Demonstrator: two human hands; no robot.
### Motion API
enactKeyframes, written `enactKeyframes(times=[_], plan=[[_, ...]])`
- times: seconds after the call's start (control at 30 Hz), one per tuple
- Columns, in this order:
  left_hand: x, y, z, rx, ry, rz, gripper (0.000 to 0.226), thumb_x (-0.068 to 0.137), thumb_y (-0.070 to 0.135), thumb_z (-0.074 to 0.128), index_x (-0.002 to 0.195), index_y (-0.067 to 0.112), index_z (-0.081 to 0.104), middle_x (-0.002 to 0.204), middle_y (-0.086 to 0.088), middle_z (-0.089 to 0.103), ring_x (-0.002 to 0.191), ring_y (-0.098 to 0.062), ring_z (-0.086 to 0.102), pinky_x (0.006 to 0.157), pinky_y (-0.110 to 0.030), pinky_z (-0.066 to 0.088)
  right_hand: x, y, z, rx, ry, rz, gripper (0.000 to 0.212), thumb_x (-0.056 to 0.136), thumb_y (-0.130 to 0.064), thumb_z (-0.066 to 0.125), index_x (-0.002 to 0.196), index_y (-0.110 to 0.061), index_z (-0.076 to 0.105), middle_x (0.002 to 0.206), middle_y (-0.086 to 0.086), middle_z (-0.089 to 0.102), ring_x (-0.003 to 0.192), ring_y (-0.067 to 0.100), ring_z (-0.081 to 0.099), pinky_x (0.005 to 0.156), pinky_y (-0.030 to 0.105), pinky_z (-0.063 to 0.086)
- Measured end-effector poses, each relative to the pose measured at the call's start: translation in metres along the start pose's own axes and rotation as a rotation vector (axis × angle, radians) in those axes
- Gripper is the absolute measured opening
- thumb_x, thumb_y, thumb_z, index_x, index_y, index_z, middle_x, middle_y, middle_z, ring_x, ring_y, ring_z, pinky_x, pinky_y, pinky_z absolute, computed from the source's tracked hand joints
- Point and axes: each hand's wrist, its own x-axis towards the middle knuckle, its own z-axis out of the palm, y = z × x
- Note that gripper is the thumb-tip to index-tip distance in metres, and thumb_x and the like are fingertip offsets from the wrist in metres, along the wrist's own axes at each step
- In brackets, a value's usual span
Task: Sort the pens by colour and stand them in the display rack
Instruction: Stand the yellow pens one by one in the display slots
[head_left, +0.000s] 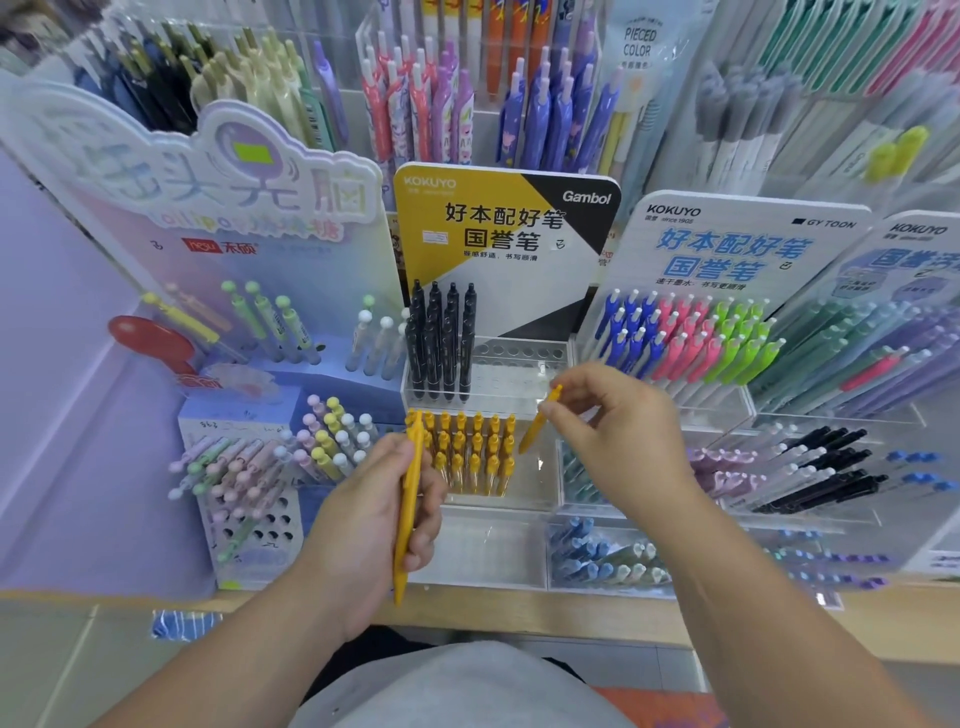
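The right hand (618, 431) pinched a yellow pen (537, 422) between thumb and fingertips near its upper end. The left hand (374, 519) was curled round a yellow spare (408, 512); whether that was one pen or several could not be told. The two hands were apart, the right higher and farther over the shelf. The pen hung tilted, its long axis running from the fingers at upper right down to the left, and its free lower end pointed at the right edge of the yellow block (467, 452) and lay just beside it. Which end was the writing tip could not be made out. The spare ran nearly straight away from the person, its far end touching or just over the block's left corner and its near end past the heel of the hand. The block stood upright in the low front tier of the clear rack (530, 496). The black pens (441, 343) filled the left of the tier behind, with open holes to their right under the yellow-and-black card (498, 228). The right hand was the nearer to the free space at the block's right, so the pen probably needed swinging upright before going down.
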Motion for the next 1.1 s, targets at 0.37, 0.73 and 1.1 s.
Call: enactKeyframes(times=[0.37, 0.73, 1.1], plan=[[-0.001, 0.001, -0.002, 0.062, 0.039, 0.041, 0.025, 0.104, 0.033, 0.042, 0.098, 0.011, 0.052, 0.069, -0.006, 0.049, 0.048, -0.017, 0.034, 0.048, -0.031, 0.026, 0.0, 0.004, 0.009, -0.091, 0.047, -0.039, 0.019, 0.083, -0.022, 0.077, 0.101, -0.018, 0.072, 0.079, -0.015, 0.066, 0.07, 0.003, 0.061, 0.065, 0.021, 0.05], [-0.002, 0.005, 0.0, 0.111, 0.057, 0.064, 0.023, 0.103, 0.027, 0.044, 0.1, 0.008, 0.057, 0.071, -0.007, 0.052, 0.051, -0.018, 0.04, 0.048, -0.031, 0.033, 0.001, 0.01, 0.03, -0.466, -0.051, -0.19, 0.019, 0.068, -0.029, 0.087, 0.081, -0.022, 0.075, 0.069, -0.007, 0.071, 0.072, 0.022, 0.058, 0.064, 0.036, 0.05], [-0.007, 0.007, 0.007, 0.263, 0.028, 0.115, 0.019, 0.103, 0.017, 0.046, 0.097, 0.007, 0.061, 0.072, -0.008, 0.059, 0.059, -0.02, 0.051, 0.05, -0.028, 0.043, -0.01, -0.004, 0.01, -0.192, -0.003, -0.127, 0.021, 0.081, -0.023, 0.078, 0.102, -0.019, 0.073, 0.087, -0.012, 0.07, 0.087, 0.015, 0.061, 0.077, 0.029, 0.05]])
